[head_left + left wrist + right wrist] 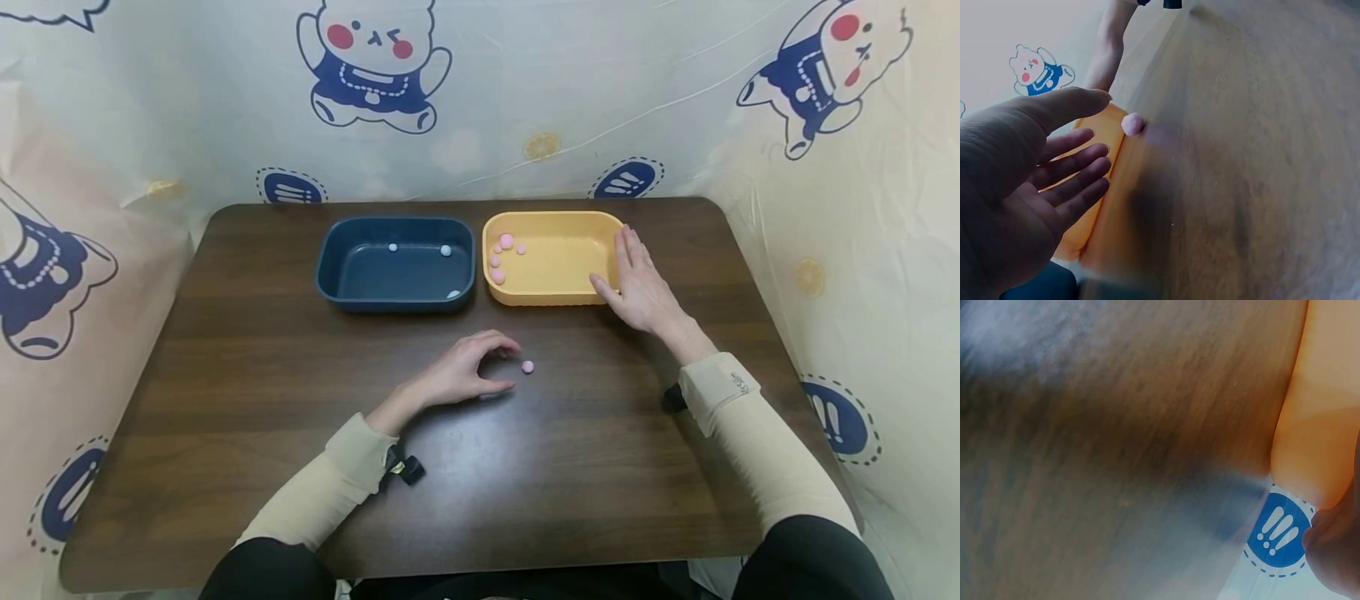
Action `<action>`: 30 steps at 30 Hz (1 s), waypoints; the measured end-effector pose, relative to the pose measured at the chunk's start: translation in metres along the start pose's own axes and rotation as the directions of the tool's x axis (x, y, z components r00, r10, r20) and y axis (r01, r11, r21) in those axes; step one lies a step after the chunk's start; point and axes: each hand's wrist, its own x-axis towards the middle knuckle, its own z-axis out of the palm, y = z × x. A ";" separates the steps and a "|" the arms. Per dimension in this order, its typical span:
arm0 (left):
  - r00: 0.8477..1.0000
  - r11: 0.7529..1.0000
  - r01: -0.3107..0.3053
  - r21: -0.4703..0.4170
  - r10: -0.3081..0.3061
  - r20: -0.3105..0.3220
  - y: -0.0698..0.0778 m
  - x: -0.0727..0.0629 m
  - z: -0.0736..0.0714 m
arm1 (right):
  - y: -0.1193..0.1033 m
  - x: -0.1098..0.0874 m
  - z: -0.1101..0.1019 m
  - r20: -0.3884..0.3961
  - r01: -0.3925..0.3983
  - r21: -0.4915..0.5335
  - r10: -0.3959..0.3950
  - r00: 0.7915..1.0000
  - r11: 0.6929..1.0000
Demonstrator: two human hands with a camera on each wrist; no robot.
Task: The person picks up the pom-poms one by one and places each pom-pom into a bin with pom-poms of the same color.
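Observation:
A single small pink ball (pixel 528 367) lies on the brown table, just past the fingertips of my left hand (pixel 463 372). That hand is slightly curved, thumb and fingers spread apart. In the left wrist view a gap shows between the thumb tip and the pink ball (pixel 1133 124), and nothing is held. My right hand (pixel 643 290) is at the right end of the yellow bin (pixel 558 298), fingers straight along its rim and thumb over the front edge. Several pink balls (pixel 507 241) sit in the bin's left part. Only a bit of the right hand (pixel 1335 547) shows in its wrist view.
Left of the yellow bin stands a dark blue bin (pixel 395 306) with a few pale blue balls (pixel 446 250) inside. Both bins are near the back edge of the table (pixel 247 400). A printed sheet (pixel 495 83) hangs behind and at the sides.

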 end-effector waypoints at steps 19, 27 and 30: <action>0.998 0.997 0.056 0.057 -0.058 0.033 -0.033 0.020 0.028 | -0.001 0.001 0.001 -0.002 0.001 0.000 -0.001 1.000 1.000; 0.998 0.992 0.061 0.107 -0.064 0.024 -0.033 0.029 0.036 | 0.000 0.000 0.001 -0.004 -0.006 0.001 0.006 1.000 1.000; 0.998 0.993 0.058 0.106 -0.058 0.003 -0.028 0.030 0.038 | 0.000 0.000 0.001 -0.005 -0.009 -0.001 0.009 1.000 1.000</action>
